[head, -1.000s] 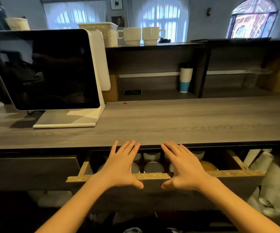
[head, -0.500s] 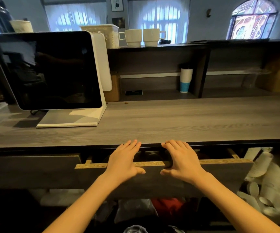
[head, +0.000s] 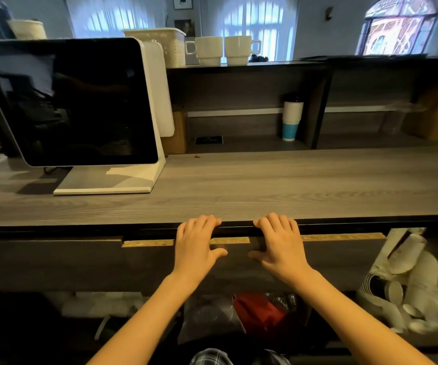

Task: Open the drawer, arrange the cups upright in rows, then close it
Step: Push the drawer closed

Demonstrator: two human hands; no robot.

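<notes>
The dark drawer under the grey wooden counter sits almost fully pushed in; only the raw chipboard top edge of its front shows. My left hand and my right hand lie flat side by side on the drawer front, fingers straight and pointing toward the counter edge, thumbs turned toward each other. The cups inside the drawer are hidden.
A point-of-sale screen on a white stand sits at the left of the counter. Two white mugs stand on the top shelf and a paper cup stack in a cubby. Loose paper cups fill the open compartment at right. Bags lie below.
Both hands have pushed the drawer inward: a second ago it stood open with cups visible, now only its top edge shows under the counter.
</notes>
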